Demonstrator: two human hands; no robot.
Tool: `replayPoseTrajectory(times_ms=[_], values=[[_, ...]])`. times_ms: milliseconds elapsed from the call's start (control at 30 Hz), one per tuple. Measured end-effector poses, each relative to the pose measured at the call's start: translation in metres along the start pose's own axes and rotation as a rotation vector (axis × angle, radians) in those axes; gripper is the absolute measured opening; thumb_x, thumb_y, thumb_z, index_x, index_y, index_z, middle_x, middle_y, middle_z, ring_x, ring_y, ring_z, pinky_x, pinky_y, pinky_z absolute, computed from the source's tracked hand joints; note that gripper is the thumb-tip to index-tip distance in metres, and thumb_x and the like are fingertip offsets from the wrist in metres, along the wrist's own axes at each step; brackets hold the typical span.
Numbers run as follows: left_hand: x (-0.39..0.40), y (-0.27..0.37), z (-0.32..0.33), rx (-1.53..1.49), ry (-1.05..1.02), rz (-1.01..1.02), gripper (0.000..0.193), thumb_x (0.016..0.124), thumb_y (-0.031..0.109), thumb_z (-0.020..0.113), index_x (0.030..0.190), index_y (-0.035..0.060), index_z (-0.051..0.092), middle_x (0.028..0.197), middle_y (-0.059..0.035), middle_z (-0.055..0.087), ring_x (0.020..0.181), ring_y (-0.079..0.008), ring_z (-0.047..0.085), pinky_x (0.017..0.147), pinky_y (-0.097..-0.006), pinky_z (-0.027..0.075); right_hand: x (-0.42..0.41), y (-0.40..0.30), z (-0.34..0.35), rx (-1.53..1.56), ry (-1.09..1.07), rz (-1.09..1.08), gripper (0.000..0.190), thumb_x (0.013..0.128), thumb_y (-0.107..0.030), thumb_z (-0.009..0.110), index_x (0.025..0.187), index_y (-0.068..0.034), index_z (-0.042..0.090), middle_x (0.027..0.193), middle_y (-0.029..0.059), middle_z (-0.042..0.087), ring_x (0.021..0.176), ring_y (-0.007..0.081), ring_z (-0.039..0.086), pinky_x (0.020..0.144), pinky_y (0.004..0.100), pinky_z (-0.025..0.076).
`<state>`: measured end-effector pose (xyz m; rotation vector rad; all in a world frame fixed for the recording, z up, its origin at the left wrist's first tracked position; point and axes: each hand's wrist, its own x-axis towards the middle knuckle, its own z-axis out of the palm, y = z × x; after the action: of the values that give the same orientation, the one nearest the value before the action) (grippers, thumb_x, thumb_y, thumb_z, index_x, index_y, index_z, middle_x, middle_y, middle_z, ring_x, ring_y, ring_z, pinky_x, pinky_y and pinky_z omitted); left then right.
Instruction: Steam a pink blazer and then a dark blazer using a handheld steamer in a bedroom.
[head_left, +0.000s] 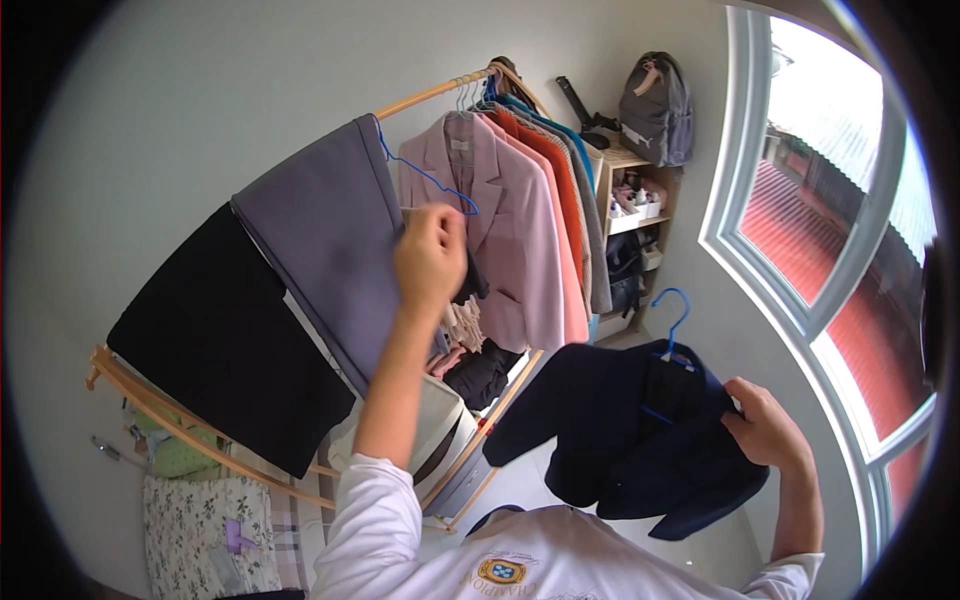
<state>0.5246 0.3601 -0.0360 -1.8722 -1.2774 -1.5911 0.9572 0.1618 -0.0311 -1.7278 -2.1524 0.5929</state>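
On the right, my right hand (769, 427) grips a dark navy jacket (592, 420) near its shoulder. A blue hanger (675, 319) sits inside that jacket, its hook rising above the collar. My left hand (433, 255) is raised before the clothes rack with its fingers curled, slightly blurred. Just above it, another blue hanger (427, 176) reaches down to the knuckles; whether the fingers hold it is hidden. Beside this hand, grey-purple trousers (322, 217) drape over the rack, and a pale pink blazer (510, 217) hangs behind.
The wooden clothes rack (416, 100) also carries black cloth (225, 337) and several coloured jackets (562, 180). A shelf unit (637, 157) with a grey backpack (656, 112) stands by the window (810, 202). Folded clothes (480, 375) lie low under the rack, near a floral pillow (202, 525).
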Motion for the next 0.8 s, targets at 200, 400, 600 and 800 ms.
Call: replayPoseTrajectory(times_ms=[200,400,600,800], values=[[0.088,-0.076,-0.013,0.393,-0.362,0.203,0.018,0.098,0.010,0.051,0.114,0.0071,0.059,0.118,-0.0082,0.062,0.092,-0.0372,0.065,0.077,-0.0467,0.053,0.069,-0.021,-0.046,0.192,-0.148,-0.121,0.026,0.083,0.001,0.064,0.109,0.002,0.060,0.098,0.0199,0.066,0.094,0.0333,0.066,0.081,0.0404,0.053],[0.101,-0.104,-0.005,0.437,-0.449,0.363,0.011,0.095,0.015,0.058,0.092,0.0040,0.061,0.093,-0.0100,0.057,0.092,-0.0327,0.060,0.078,-0.0441,0.052,0.111,-0.039,-0.064,0.082,-0.165,-0.095,0.028,0.082,0.002,0.062,0.110,0.001,0.061,0.096,0.0184,0.067,0.090,0.0300,0.067,0.078,0.0373,0.053],[0.120,-0.107,-0.037,0.256,-0.466,0.419,0.037,0.094,0.020,0.064,0.066,-0.0009,0.052,0.073,-0.0115,0.049,0.074,-0.0314,0.046,0.069,-0.0428,0.043,0.163,-0.080,-0.055,0.166,-0.128,-0.098,0.028,0.082,0.002,0.061,0.110,0.000,0.061,0.095,0.0184,0.066,0.089,0.0298,0.066,0.078,0.0381,0.052],[0.130,-0.115,-0.048,0.213,-0.541,0.378,0.045,0.097,0.025,0.062,0.062,-0.0015,0.053,0.067,-0.0115,0.045,0.071,-0.0301,0.044,0.066,-0.0417,0.041,0.232,-0.136,-0.049,0.132,0.023,-0.153,0.029,0.082,-0.001,0.061,0.111,0.000,0.060,0.101,0.0191,0.064,0.098,0.0304,0.062,0.089,0.0380,0.047]])
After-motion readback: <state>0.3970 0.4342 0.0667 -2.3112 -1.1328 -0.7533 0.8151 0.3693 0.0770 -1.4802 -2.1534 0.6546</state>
